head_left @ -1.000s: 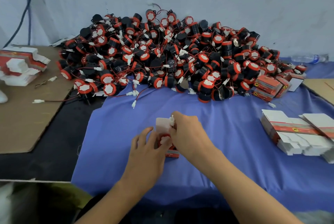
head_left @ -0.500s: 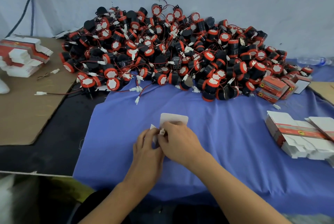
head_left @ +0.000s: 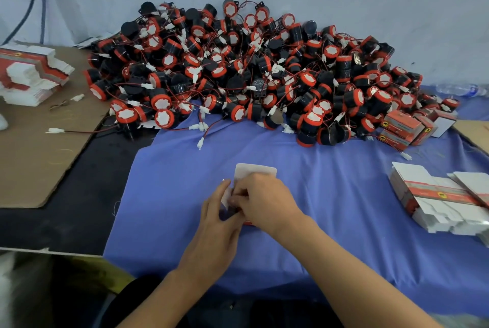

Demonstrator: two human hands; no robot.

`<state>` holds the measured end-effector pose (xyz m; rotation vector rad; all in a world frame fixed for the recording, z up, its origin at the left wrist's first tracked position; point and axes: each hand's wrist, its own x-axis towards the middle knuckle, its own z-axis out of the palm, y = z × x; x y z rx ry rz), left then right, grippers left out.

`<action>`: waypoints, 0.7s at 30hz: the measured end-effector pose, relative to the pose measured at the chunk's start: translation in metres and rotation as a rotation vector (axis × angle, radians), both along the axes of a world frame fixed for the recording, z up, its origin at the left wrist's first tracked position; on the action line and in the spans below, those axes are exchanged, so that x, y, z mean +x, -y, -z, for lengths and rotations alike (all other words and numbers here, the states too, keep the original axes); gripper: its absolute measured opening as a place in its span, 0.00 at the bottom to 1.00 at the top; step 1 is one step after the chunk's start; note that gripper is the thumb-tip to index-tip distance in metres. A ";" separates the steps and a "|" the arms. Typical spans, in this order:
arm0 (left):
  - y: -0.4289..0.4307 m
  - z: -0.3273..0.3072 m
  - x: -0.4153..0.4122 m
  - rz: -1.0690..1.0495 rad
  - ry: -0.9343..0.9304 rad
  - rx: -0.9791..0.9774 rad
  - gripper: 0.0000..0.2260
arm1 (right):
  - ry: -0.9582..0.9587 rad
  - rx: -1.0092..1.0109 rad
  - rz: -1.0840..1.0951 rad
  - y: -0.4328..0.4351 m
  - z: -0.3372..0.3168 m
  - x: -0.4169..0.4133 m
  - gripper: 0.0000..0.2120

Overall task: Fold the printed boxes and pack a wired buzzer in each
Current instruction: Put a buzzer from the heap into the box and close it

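Note:
A printed box [head_left: 254, 171] stands on the blue cloth [head_left: 330, 195] in the middle, its white top flap raised. My left hand [head_left: 219, 211] grips its left side and my right hand [head_left: 262, 200] covers its top opening; both hide most of the box, and a red strip shows below my right hand. A large heap of black-and-red wired buzzers [head_left: 251, 73] lies behind. Flat unfolded boxes [head_left: 436, 198] are stacked at the right. Folded red boxes [head_left: 404, 126] sit by the heap's right end.
Another stack of flat boxes [head_left: 29, 73] rests on brown cardboard [head_left: 34, 155] at the left. A loose buzzer wire with a white plug [head_left: 55, 130] lies on that cardboard. A plastic bottle [head_left: 460, 88] lies at the far right by the wall.
My hands and the box have shifted slightly away from me. The white flap now stands up behind my right hand, which has closed down over the box's opening.

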<state>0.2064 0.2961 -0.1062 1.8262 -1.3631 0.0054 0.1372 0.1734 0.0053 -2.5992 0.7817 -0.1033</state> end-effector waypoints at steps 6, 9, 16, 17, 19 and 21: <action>-0.003 0.004 0.002 0.026 -0.043 0.087 0.14 | -0.189 -0.091 -0.217 0.005 0.005 -0.002 0.13; -0.001 0.004 0.004 0.047 -0.144 0.092 0.28 | -0.302 -0.042 -0.301 0.010 0.001 -0.006 0.18; -0.001 -0.001 -0.004 -0.020 0.206 0.139 0.23 | 0.181 -0.145 -0.219 -0.002 0.025 -0.024 0.09; -0.001 0.000 -0.004 -0.029 0.222 0.152 0.23 | 0.352 -0.047 -0.190 -0.003 0.028 -0.028 0.04; -0.001 0.000 -0.005 -0.038 0.241 0.171 0.23 | 0.669 0.093 -0.035 -0.004 0.035 -0.035 0.08; -0.001 0.000 -0.007 -0.063 0.269 0.186 0.24 | 0.920 0.201 0.235 -0.003 0.044 -0.041 0.10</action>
